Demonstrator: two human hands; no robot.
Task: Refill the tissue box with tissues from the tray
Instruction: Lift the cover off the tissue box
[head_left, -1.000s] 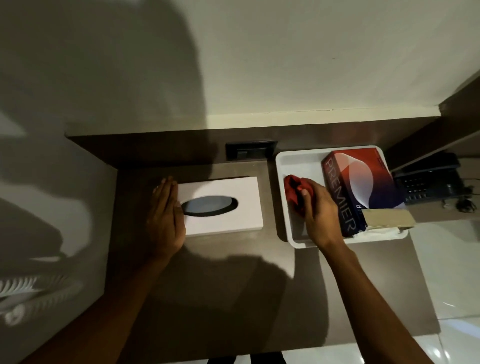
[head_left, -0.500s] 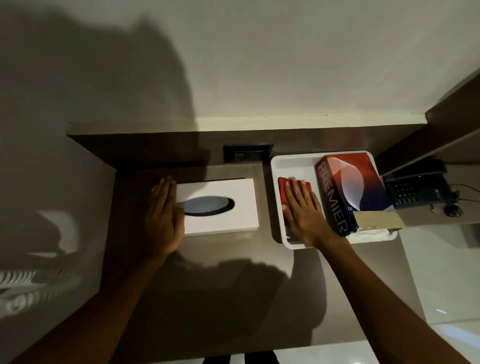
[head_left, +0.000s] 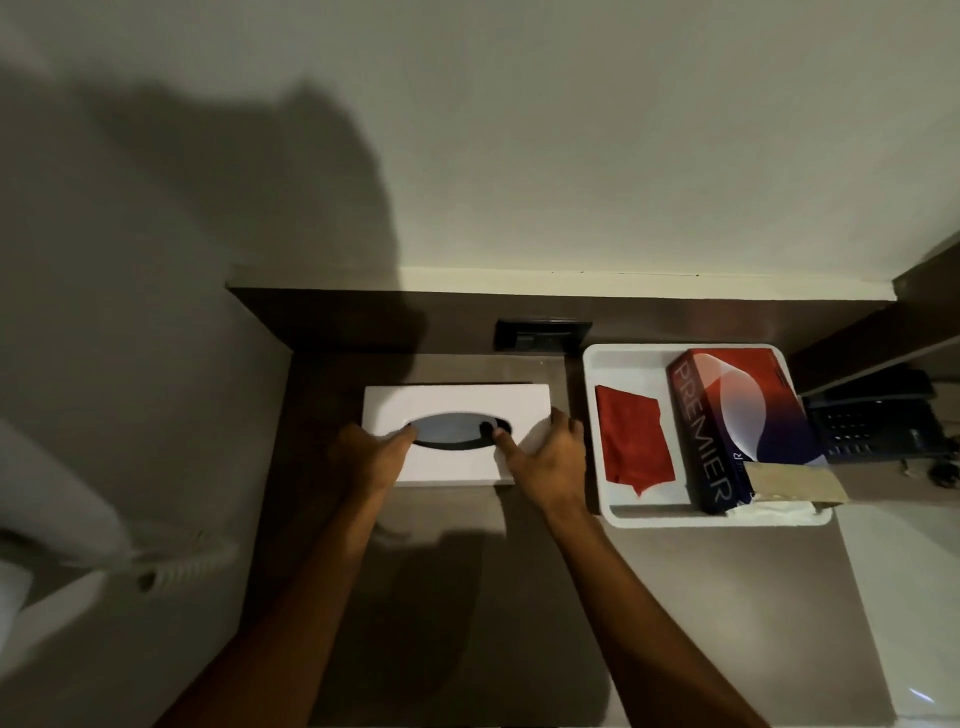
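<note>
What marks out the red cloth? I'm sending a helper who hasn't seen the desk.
On the dark brown desk, find the white rectangular tray at the right. The flat red cloth lies in its left half, beside the red-and-navy PREMIER tissue pack, the only soft, unprinted item.

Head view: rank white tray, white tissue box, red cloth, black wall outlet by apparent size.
1. White plastic tray
2. White tissue box with oval slot
3. Red folded cloth
4. Black wall outlet
The hands hide some of the tissue box.
</note>
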